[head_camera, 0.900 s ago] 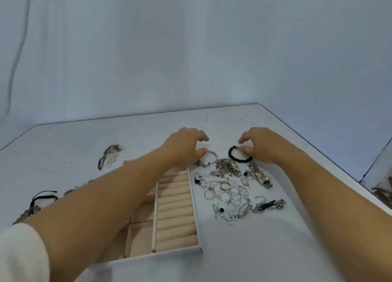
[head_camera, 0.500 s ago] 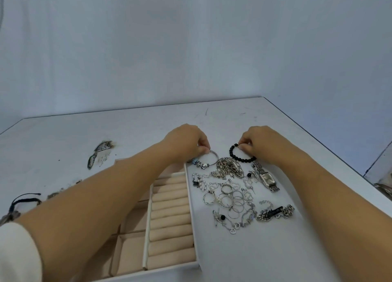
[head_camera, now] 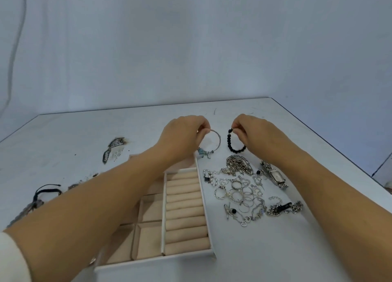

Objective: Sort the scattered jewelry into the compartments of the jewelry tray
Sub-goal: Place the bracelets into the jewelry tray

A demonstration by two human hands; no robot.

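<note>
View from a head camera looking down on a pale counter (head_camera: 265,256) against a plain grey-white backdrop. The counter's far edge runs across the middle of the frame, and its right edge slants down toward the lower right.

Just above centre, the left grip (head_camera: 182,133), a bare hand, pinches the top of a silver charm bangle (head_camera: 219,140), which hangs on edge above the tray's far corner. Just right of it, the right grip (head_camera: 254,135) pinches a black bead bracelet (head_camera: 230,143). The two bracelets are near each other but apart.

The jewelry tray (head_camera: 204,199) sits at lower centre. It is beige-lined, with a column of ring rolls on its right side and square compartments on its left, partly hidden under the left forearm.

Right of the tray lies a tangle of silver rings (head_camera: 239,188), a heaped chain (head_camera: 239,165) and a silver watch (head_camera: 275,175), whose dial is too small to read.

At the left edge of the frame lies a black cord bracelet (head_camera: 46,189). Bare counter lies beyond the hands and at lower right.
</note>
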